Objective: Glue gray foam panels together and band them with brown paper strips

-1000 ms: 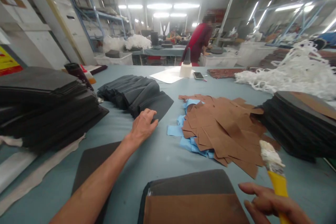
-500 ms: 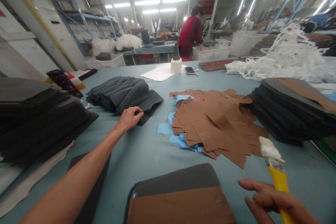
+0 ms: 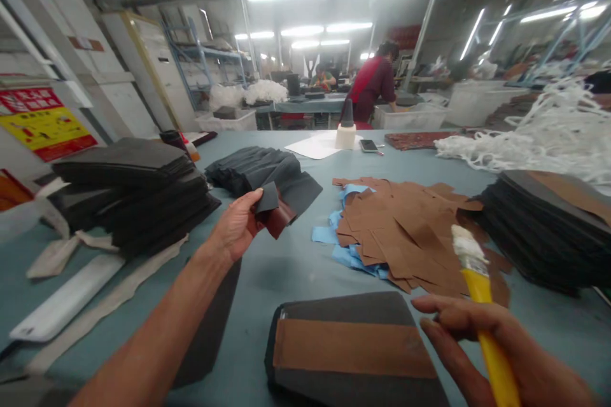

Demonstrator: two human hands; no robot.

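Head view: my left hand (image 3: 238, 224), eight o'clock, pinched on dark piece (image 3: 268, 199); my right hand (image 3: 508, 343), four o'clock, clamped round yellow brush (image 3: 478, 286), bristles up

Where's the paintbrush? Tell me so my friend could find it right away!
Start at the big blue-green table and find the messy pile of brown pieces. At the pile's near right side, look at the person's right hand. It holds the paintbrush with its whitish bristles up, and its bright yellow handle stands out from the brown and dark pieces nearby.
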